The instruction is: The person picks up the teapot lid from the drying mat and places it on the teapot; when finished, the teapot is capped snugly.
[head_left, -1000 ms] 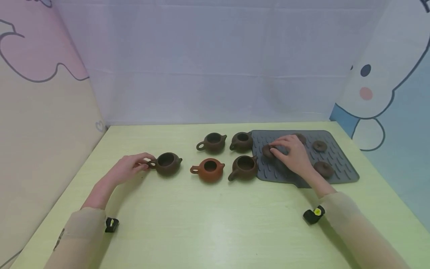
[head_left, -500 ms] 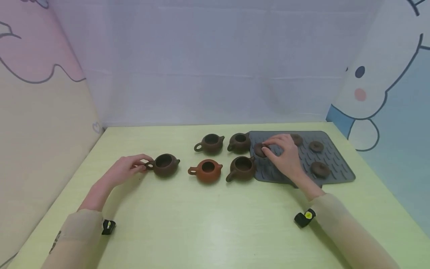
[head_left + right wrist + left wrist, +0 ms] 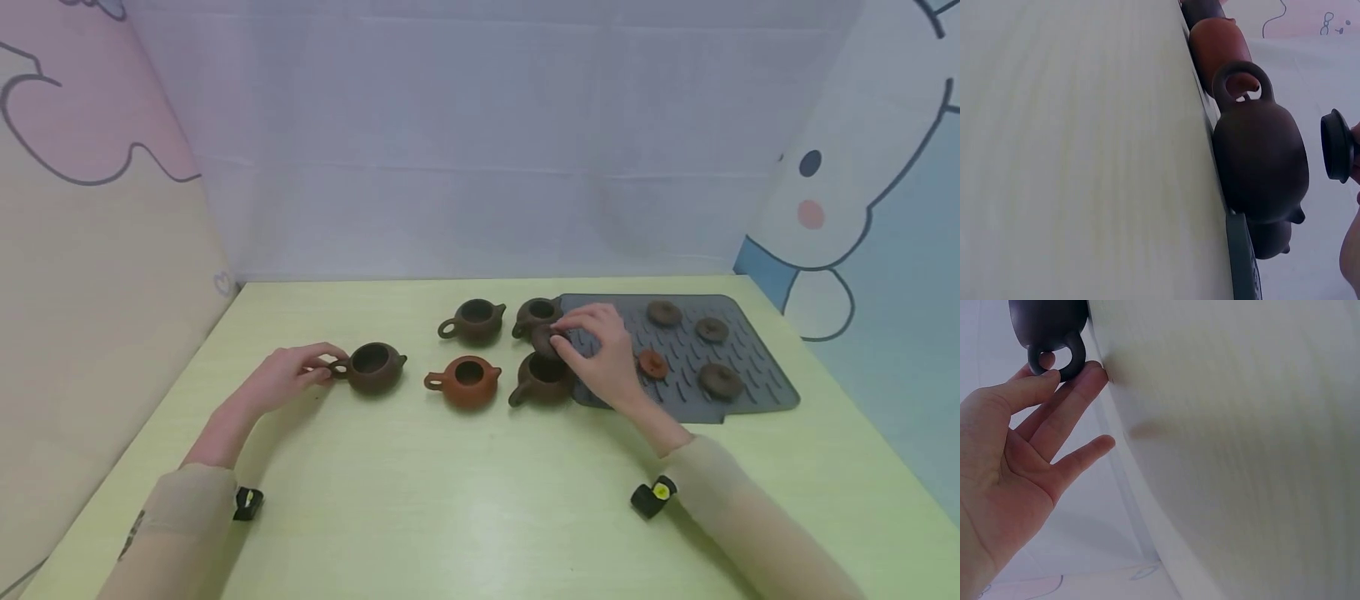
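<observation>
My left hand [image 3: 281, 382] pinches the ring handle [image 3: 1075, 359] of a dark brown lidless teapot [image 3: 375, 367] at the left of the group. In the head view my right hand [image 3: 603, 357] holds a dark brown teapot lid [image 3: 545, 342] between thumb and fingers. That lid overlaps the space between the front right teapot [image 3: 542, 385] and the back right teapot [image 3: 534, 319]. The right wrist view has the lid [image 3: 1337, 147] raised off the table, apart from the nearest pot [image 3: 1260, 159]. An orange-red teapot [image 3: 468, 392] and another brown one [image 3: 477, 321] stand between my hands, both uncovered.
A grey ridged mat [image 3: 765, 387] lies at the right of the table [image 3: 450, 508]. On it rest a small orange-red lid [image 3: 652, 364] and several brown lids, one near the front [image 3: 720, 381]. A white cloth [image 3: 405, 150] hangs behind the table.
My right hand has carried the brown lid leftward from the mat to over the right-hand teapots. The orange-red lid on the mat has come into view. My left hand stays on the handle.
</observation>
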{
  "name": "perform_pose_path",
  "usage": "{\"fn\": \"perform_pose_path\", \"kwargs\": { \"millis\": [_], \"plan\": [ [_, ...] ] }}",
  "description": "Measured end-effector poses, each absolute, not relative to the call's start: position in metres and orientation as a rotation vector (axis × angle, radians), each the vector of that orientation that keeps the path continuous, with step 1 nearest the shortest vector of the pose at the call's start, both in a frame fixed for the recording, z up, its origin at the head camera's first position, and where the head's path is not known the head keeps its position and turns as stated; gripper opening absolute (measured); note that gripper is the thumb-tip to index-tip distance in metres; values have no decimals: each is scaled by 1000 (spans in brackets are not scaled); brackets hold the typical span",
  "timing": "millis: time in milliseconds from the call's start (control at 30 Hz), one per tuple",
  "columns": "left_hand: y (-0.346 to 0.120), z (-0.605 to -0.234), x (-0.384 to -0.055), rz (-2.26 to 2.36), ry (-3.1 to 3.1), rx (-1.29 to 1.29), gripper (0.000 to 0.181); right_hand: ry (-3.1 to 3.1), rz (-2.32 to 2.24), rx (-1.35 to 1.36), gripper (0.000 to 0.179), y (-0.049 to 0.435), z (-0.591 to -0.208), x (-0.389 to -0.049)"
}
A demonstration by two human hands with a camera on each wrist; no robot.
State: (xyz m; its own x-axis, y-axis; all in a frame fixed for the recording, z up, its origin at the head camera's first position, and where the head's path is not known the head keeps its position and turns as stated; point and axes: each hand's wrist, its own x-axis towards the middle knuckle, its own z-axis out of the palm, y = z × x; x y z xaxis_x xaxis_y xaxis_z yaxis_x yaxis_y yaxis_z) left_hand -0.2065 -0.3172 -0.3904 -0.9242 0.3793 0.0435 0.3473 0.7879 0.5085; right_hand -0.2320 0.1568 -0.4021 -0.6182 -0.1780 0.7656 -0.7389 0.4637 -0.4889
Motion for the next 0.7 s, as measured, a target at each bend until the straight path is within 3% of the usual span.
{"fn": "perform_pose_path", "kwargs": {
  "millis": [700],
  "plan": [
    [-316,-388,-207,793,2912,558,32,-2017,1176,919,11,74,-403,-218]
  ]
}}
